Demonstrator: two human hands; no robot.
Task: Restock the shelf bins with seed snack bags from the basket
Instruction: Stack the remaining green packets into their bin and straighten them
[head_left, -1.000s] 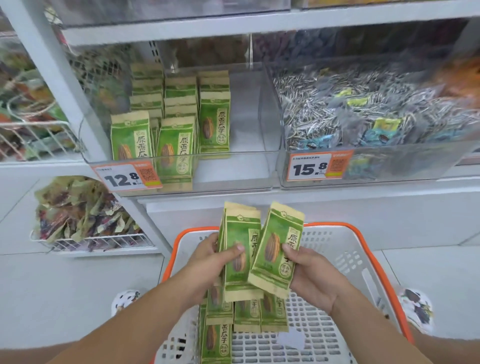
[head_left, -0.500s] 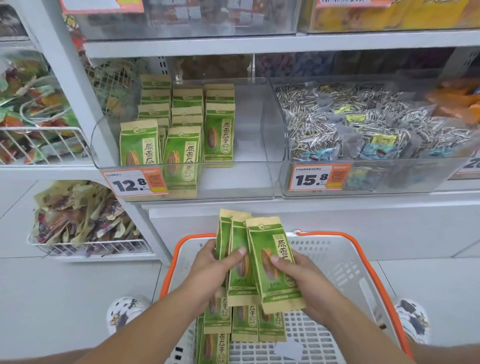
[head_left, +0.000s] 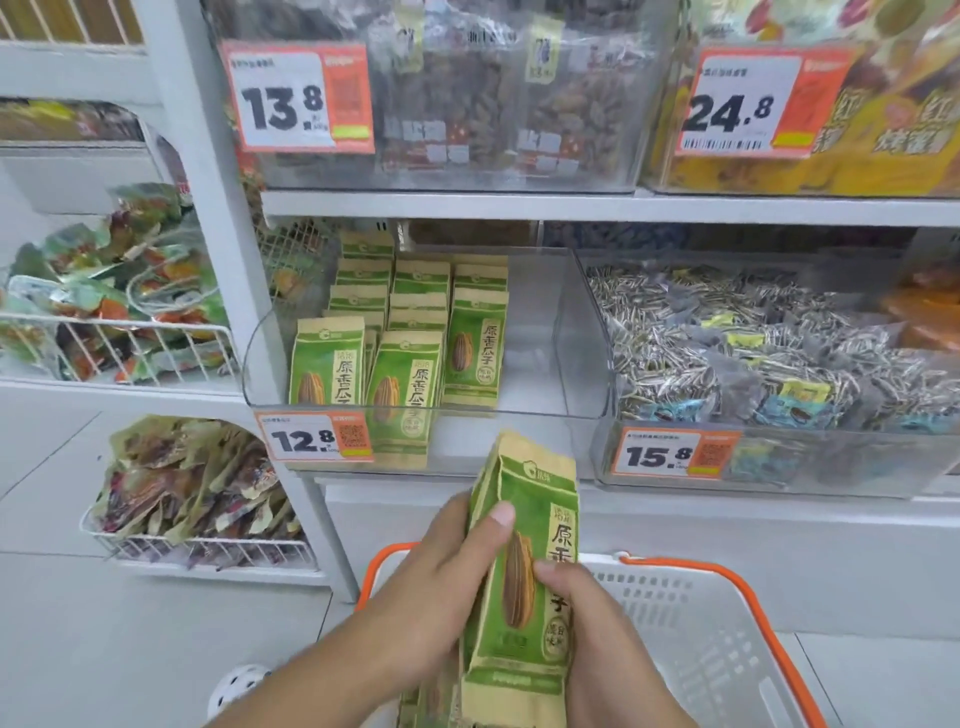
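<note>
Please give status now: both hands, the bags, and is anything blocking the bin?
Left hand and right hand: joint grip on stacked green seed bags above the basket. 12.8 bin: right side free. Nothing in the way.

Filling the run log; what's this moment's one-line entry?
both hands hold green seed bags | over basket | 12.8 bin partly filled

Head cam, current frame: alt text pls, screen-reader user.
Both hands, left hand and right hand, hold a stack of green seed snack bags above an orange-rimmed basket, before a half-filled clear shelf bin of matching bags.
</note>
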